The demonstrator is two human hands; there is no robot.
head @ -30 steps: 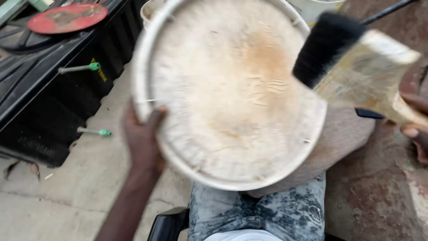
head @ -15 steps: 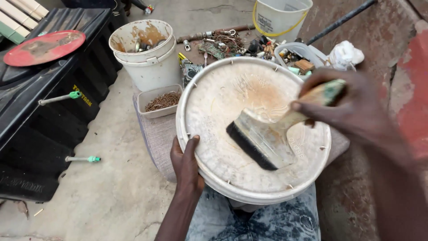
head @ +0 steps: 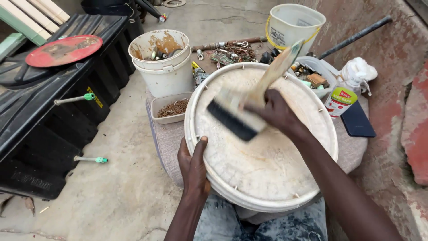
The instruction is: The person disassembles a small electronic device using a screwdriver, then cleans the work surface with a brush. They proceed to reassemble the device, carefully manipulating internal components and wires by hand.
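A large round white lid or basin base, stained tan, rests tilted on my lap. My left hand grips its near left rim, thumb lying on the surface. My right hand is shut on a wide paintbrush with black bristles and a worn wooden handle. The bristles press on the upper left part of the white surface, and the handle points up and to the right.
A dirty white bucket of scrap and a small tray of rusty nails stand to the left. A black tank with a red disc lies further left. A second bucket, a bottle and a phone sit at right.
The brush has swept from the middle of the white surface toward its upper left. My left hand keeps its hold on the rim.
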